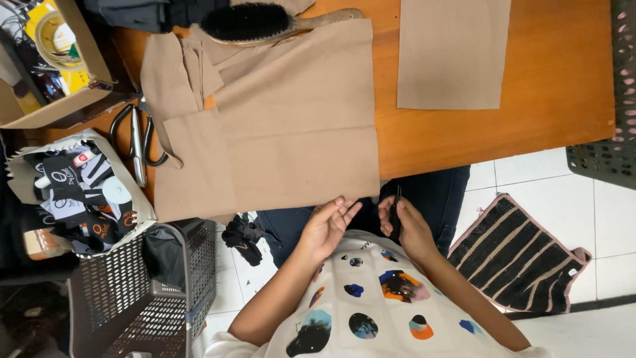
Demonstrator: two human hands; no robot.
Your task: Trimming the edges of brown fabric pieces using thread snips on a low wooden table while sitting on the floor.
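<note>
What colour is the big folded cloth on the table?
The folded cloth is plain tan-beige, clearest in the head view.

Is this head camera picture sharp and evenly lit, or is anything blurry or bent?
Head view: even, soft light; the tan cloth and orange table are sharp, with a mild sheen on the wood. The left hand and right hand are slightly soft. The table edge tilts, likely from the wide lens.
</note>
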